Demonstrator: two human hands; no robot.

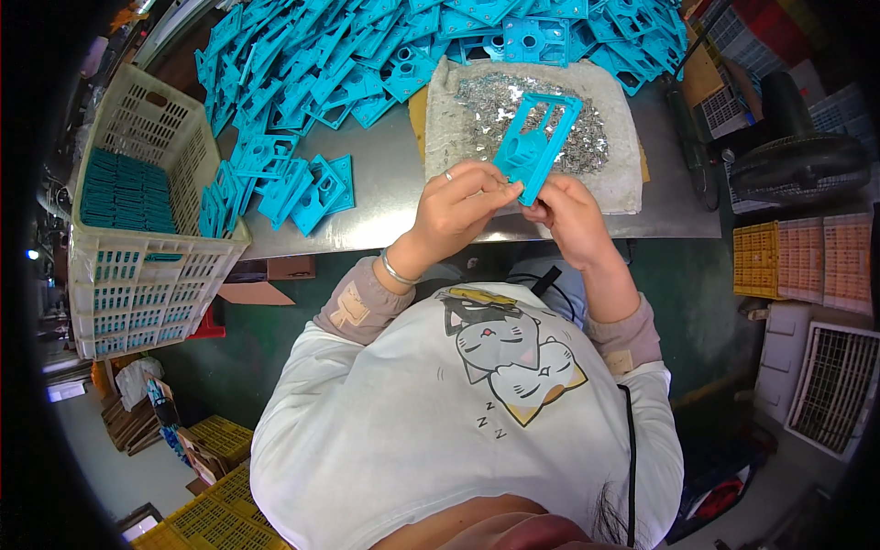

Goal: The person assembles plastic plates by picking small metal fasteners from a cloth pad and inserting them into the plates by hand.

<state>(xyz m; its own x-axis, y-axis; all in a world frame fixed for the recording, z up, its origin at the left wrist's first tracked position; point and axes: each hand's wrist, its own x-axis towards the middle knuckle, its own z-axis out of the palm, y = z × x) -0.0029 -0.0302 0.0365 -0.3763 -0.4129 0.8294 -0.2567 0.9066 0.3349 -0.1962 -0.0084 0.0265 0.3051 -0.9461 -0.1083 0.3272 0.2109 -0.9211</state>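
Between my two hands a teal plastic frame is held up, tilted, with open slots and a round raised ring on it. My left hand pinches its lower left corner; a ring and a bracelet show on that side. My right hand grips the lower right corner, its fingers curled under the edge. Beneath the frame lies a whitish cloth covered with many small shiny metal pieces. Whether a metal piece sits between my fingers is hidden.
A large heap of teal frames fills the back of the metal table. A smaller group of frames lies at the left. There a white crate holds stacked teal parts. A black fan stands at the right.
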